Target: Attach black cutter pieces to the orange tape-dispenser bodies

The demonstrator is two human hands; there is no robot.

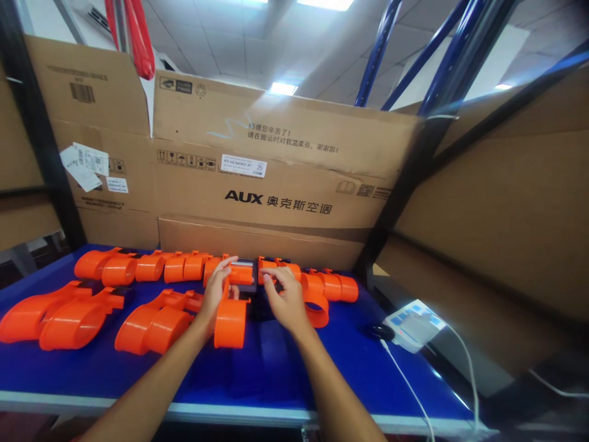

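My left hand is closed round an orange plastic part, a wide round band with a narrow upright arm. The band hangs just right of my wrist, over the blue table. My right hand is close by on the right, its thumb and forefinger brought together in a pinch; anything between the tips is too small to make out. Beyond and between both hands stands a dark box-like holder, with another orange piece in front of it. My hands partly hide these things.
Similar orange parts stand in a back row, and several more lie front left. A white device with cables sits at the right beside a black rounded object. Behind rises a cardboard wall. The blue tabletop has a pale front edge.
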